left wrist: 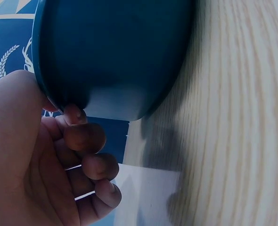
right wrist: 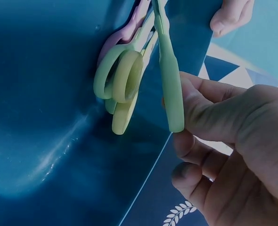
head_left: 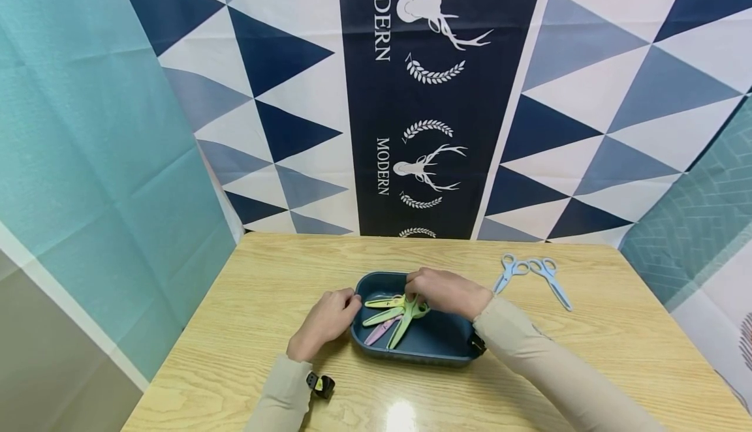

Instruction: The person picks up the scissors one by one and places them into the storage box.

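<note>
Well, R hand (head_left: 443, 288) pinches the green scissors (head_left: 401, 328) by a handle, in the tray (head_left: 446, 339), L hand (head_left: 329, 318) gripping its rim; might snag, b/c they overlap the pink pair (head_left: 381, 331).

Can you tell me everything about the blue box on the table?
The blue box is dark, open-topped and roughly rectangular, with rounded corners and a raised rim. It looks like plastic, shiny in places. It sits upright on the wood-patterned table, its long sides running left to right. The left hand pinches its left end. Yellow, green and pink scissors lie inside, toward the left.
</note>
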`<state>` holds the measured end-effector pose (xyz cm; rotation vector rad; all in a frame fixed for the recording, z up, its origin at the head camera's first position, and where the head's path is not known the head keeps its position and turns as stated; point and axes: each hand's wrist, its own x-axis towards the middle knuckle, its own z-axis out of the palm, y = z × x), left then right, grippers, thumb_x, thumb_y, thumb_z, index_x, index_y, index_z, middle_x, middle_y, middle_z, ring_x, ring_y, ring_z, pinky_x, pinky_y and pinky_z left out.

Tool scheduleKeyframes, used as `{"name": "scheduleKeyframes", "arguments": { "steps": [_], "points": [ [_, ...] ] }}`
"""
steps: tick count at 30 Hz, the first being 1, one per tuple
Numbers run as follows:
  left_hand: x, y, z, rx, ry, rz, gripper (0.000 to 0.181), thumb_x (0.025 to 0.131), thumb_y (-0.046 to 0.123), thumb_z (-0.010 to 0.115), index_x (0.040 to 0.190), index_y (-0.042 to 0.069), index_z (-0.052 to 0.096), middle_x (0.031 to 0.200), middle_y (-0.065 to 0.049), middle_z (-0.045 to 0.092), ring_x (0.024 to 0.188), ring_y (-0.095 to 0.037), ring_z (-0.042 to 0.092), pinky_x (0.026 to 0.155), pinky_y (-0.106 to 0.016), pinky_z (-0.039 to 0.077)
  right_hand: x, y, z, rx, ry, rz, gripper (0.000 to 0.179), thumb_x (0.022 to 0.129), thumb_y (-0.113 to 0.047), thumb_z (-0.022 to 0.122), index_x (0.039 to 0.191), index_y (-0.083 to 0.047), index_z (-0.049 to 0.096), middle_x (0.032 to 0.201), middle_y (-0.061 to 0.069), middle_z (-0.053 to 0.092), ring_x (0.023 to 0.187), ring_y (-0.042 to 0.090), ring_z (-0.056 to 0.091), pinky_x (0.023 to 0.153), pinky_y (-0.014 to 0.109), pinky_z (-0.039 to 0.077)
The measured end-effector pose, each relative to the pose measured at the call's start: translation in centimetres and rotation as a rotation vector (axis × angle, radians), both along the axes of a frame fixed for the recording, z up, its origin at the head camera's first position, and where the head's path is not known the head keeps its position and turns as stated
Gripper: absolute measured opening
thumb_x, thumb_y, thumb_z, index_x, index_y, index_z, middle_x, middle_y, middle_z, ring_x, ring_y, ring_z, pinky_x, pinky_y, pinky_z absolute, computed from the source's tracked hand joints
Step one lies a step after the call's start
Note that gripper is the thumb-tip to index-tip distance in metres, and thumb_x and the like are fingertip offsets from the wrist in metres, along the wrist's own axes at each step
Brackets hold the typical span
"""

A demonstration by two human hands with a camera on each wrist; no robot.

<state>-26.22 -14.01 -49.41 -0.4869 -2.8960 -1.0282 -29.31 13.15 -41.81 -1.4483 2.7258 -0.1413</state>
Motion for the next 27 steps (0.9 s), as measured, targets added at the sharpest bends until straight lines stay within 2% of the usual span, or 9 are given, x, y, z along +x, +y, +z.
{"name": "scheduleKeyframes", "arguments": {
  "steps": [5,13,21,24,27],
  "points": [
    [0.01,-0.02,0.04,0.006,-0.007,-0.001,0.035,0.107,0.027,0.047,0.074,0.017,0.054,0.063,0.004,0.044,0.054,-0.009,0.045,0.054,-0.025,0.037,-0.07,-0.33,0.00,-0.002,-0.045,-0.013,0.020,0.086,0.004,0.078,0.099,-0.011,0.078,0.098,0.000,0.071,0.088,0.009,0.066,0.076,0.024,0.056],
    [0.01,-0.05,-0.05,0.005,-0.008,0.001,0.035,0.107,0.027,0.048,0.075,0.017,0.053,0.062,0.004,0.044,0.054,-0.010,0.045,0.053,-0.024,0.037,0.04,-0.89,0.02,0.007,-0.123,-0.064,0.017,0.088,-0.001,0.077,0.101,-0.012,0.078,0.100,-0.001,0.072,0.083,0.006,0.061,0.074,0.023,0.054],
    [0.10,-0.02,0.13,0.007,-0.010,-0.002,0.034,0.108,0.026,0.047,0.075,0.017,0.054,0.063,0.004,0.044,0.054,-0.010,0.045,0.054,-0.025,0.037,0.13,-1.01,-0.02,0.027,-0.148,-0.094,0.018,0.087,0.001,0.077,0.099,-0.013,0.080,0.098,-0.001,0.074,0.083,0.007,0.062,0.073,0.024,0.054],
    [0.12,-0.02,0.10,0.009,-0.010,-0.004,0.034,0.108,0.026,0.048,0.075,0.017,0.054,0.063,0.004,0.044,0.054,-0.010,0.045,0.054,-0.025,0.037,0.20,-1.03,-0.06,0.022,-0.179,-0.113,0.020,0.089,0.005,0.072,0.093,-0.013,0.079,0.088,-0.005,0.071,0.073,0.006,0.054,0.067,0.023,0.048],
    [0.13,-0.03,0.05,0.009,-0.010,-0.005,0.034,0.108,0.026,0.048,0.075,0.017,0.054,0.063,0.004,0.044,0.054,-0.010,0.045,0.054,-0.024,0.037,0.24,-1.03,-0.10,0.014,-0.211,-0.117,0.024,0.089,0.010,0.066,0.082,-0.011,0.075,0.072,-0.007,0.055,0.062,0.007,0.041,0.058,0.023,0.035]
  ]
}}
